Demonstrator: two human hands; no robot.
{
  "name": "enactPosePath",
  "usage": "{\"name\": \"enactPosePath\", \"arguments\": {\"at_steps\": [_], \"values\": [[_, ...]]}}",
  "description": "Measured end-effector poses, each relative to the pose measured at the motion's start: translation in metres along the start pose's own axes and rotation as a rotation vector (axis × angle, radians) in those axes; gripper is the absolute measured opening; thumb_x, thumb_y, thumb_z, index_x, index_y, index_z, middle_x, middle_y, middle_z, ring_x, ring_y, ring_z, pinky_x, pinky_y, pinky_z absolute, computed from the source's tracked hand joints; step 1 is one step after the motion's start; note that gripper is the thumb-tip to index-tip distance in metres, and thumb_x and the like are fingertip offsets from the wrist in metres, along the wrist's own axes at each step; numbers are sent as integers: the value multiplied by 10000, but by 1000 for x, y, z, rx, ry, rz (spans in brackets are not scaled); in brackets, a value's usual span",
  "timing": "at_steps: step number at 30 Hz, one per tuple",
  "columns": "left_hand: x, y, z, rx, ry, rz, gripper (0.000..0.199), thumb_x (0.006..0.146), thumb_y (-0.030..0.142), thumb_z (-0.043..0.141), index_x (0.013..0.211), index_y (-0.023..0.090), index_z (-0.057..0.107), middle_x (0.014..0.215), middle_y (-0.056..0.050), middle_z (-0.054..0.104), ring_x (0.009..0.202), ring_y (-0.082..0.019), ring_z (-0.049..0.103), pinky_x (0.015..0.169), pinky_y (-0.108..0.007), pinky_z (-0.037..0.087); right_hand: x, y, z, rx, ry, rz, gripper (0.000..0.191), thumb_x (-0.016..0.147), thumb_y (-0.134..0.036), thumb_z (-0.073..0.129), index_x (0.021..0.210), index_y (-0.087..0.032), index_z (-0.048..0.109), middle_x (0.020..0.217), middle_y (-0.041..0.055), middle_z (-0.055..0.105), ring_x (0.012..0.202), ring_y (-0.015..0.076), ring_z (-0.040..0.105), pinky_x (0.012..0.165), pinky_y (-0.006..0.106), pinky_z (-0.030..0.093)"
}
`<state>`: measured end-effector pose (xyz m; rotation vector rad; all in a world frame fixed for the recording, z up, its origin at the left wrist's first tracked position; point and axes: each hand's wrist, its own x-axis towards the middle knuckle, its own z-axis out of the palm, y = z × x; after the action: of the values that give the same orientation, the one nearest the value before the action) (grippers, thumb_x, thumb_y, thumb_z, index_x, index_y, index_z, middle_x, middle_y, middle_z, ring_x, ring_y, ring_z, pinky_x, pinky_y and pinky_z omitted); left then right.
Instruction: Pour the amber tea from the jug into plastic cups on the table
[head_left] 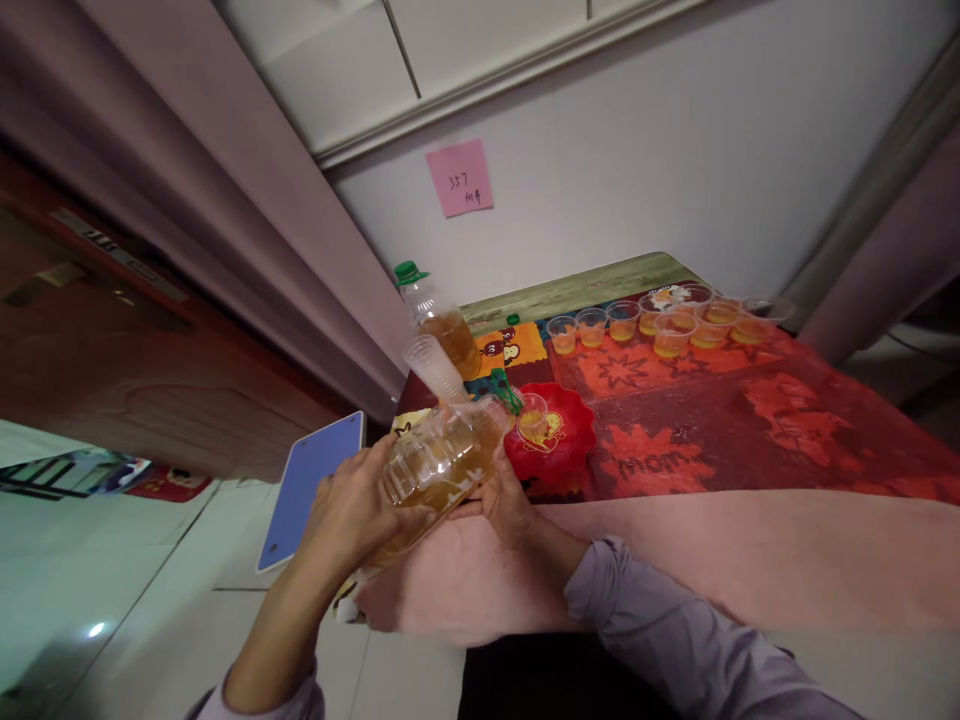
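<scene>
My left hand (pixel 351 512) grips a large clear bottle of amber liquid (pixel 442 455), tilted on its side with its neck over a small clear cup (pixel 533 412). That cup stands on a red scalloped plate (pixel 559 445) and holds some amber liquid. My right hand (pixel 504 500) reaches under the bottle's front part, next to the plate's near edge. Behind them stands a second bottle with a green cap (pixel 439 318), and a stack of empty clear cups (pixel 435 368) leans against it.
Several small cups of amber liquid (pixel 664 322) stand in a row at the table's far side. The table wears a red patterned cloth (pixel 750 420) and a pink cloth (pixel 750 550) at the near edge. A blue board (pixel 311 485) leans at the left. A pink note (pixel 460 177) hangs on the wall.
</scene>
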<state>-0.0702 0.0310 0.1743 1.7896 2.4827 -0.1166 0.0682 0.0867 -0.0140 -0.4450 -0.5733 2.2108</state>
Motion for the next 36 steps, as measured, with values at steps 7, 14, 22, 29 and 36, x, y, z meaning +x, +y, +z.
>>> {"name": "enactPosePath", "arguments": {"at_steps": [7, 14, 22, 29, 36], "values": [[1, 2, -1, 0, -8, -16, 969, 719, 483, 842, 1582, 178, 524, 1550, -219, 671, 1440, -437, 637, 1179, -543, 496, 1, -1, -2, -12, -16, 0, 954, 818, -992, 550, 1417, -261, 675, 1244, 134, 821, 1050, 357, 802, 740, 517, 689], [-7, -1, 10, -105, 41, -16, 937, 735, 493, 822, 1571, 180, 536, 1525, -212, 691, 1421, -447, 647, 1168, -576, 517, -1, 0, -4, -31, 29, -26, 999, 751, -999, 642, 1419, -257, 644, 1299, 135, 805, 956, 341, 814, 706, 509, 694], [-32, -19, 69, -616, 315, -165, 1056, 658, 648, 889, 1538, 188, 527, 1490, -188, 693, 1371, -403, 673, 1185, -555, 534, 2, -9, -8, -104, -96, -193, 847, 814, -928, 688, 1278, -220, 729, 1226, 141, 811, 973, 266, 770, 694, 328, 622], [-60, -36, 134, -976, 543, -286, 1051, 583, 589, 961, 1471, 184, 571, 1377, -170, 725, 1262, -388, 721, 1124, -543, 575, 3, -13, -13, -71, -294, -80, 898, 845, -973, 589, 1302, -224, 782, 1346, 169, 792, 1216, 311, 732, 810, 363, 617], [-85, -50, 178, -980, 735, -401, 996, 535, 547, 953, 1398, 207, 591, 1315, -165, 707, 1255, -415, 708, 1095, -615, 587, -15, -9, -6, -194, -203, -26, 688, 806, -835, 791, 1091, -211, 832, 1110, 135, 845, 1000, 269, 791, 857, 412, 634]]}}
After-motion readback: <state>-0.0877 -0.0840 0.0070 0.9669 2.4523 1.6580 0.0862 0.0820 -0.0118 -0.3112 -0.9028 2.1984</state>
